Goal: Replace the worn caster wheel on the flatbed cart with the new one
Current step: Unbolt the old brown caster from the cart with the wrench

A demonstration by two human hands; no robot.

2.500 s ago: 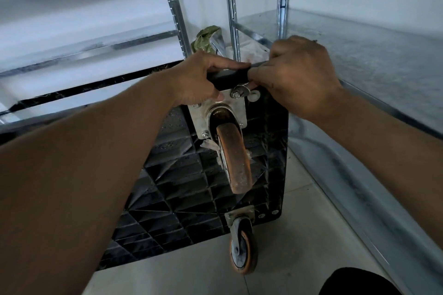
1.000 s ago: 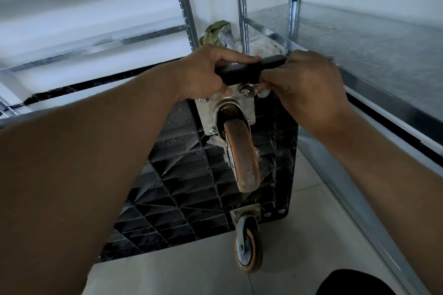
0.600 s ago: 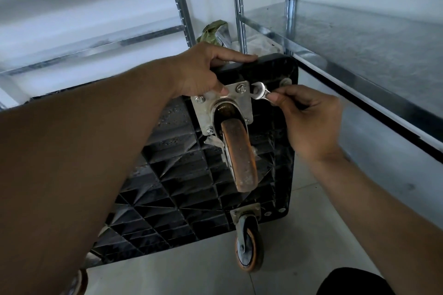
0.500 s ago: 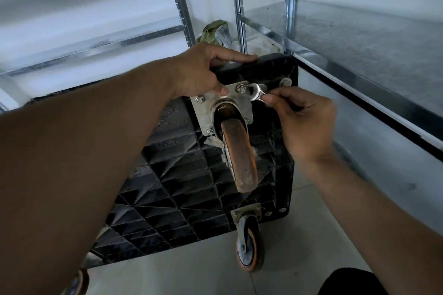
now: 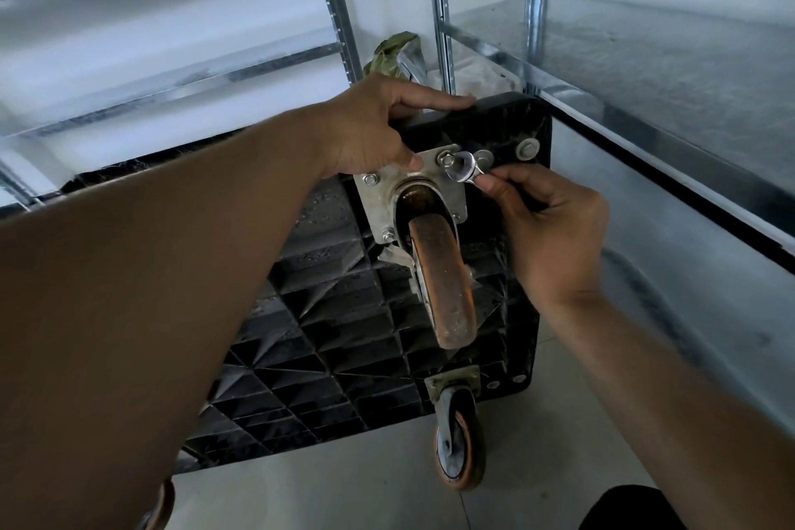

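Observation:
The black flatbed cart (image 5: 344,327) stands on its side with its ribbed underside facing me. A worn orange caster wheel (image 5: 443,284) hangs from a metal mounting plate (image 5: 430,172) near the cart's top edge. My left hand (image 5: 378,129) grips that top edge, the thumb on the plate. My right hand (image 5: 546,228) pinches a small silver wrench (image 5: 464,170), its open jaw set against the plate's upper right bolt (image 5: 446,160). A second caster (image 5: 458,439) sits at the cart's lower corner on the floor.
Metal shelving surrounds the cart: uprights (image 5: 439,9) behind it and a grey shelf (image 5: 667,69) close on the right. A green crumpled thing (image 5: 393,54) lies behind the cart's top edge. Pale tiled floor (image 5: 352,482) lies below, with a dark shape (image 5: 636,508) at the bottom right.
My right hand came down off the cart's top edge and now holds the wrench at the upper right bolt. The left hand kept its grip on the edge.

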